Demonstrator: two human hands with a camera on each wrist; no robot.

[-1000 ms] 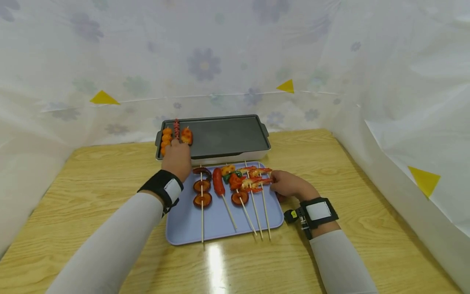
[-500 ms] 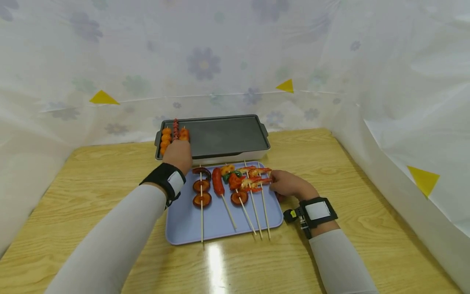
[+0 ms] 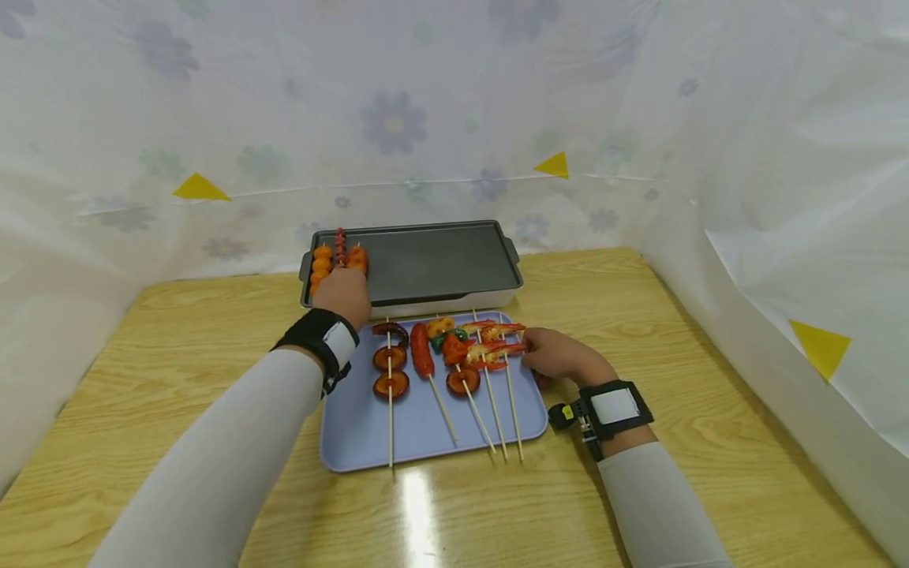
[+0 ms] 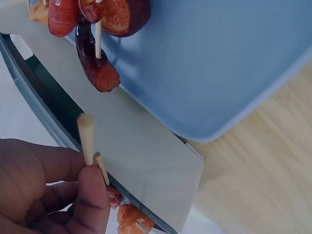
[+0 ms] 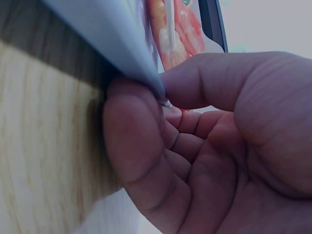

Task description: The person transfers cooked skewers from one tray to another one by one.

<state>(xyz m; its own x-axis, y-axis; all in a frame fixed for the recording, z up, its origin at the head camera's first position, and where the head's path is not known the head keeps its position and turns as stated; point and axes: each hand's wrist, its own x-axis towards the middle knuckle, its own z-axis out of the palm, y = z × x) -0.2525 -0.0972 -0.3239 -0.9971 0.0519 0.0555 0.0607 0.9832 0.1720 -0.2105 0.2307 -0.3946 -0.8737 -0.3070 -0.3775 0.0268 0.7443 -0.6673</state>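
Observation:
My left hand (image 3: 344,297) is over the near left edge of the dark griddle pan (image 3: 440,264). In the left wrist view its thumb and forefinger pinch a skewer's wooden stick (image 4: 86,139), close beside a second stick (image 4: 101,168). The pinched skewer appears to carry the browned orange piece (image 3: 358,259) on the pan. Left of that lie a thin red meat skewer (image 3: 340,246) and a skewer of orange balls (image 3: 322,264). My right hand (image 3: 561,355) grips the right rim of the lilac tray (image 3: 355,434), thumb above and forefinger below in the right wrist view.
On the tray lie a mushroom skewer (image 3: 390,386), a sausage skewer (image 3: 422,351), a mixed vegetable skewer (image 3: 463,382) and shrimp skewers (image 3: 497,351). Several stick ends overhang its front rim. The tray stands against the pan's near side on a wooden table (image 3: 177,355).
The browned orange piece has shifted slightly left, nearer the red meat skewer, as my left hand turned a little. My right hand and the tray have stayed put.

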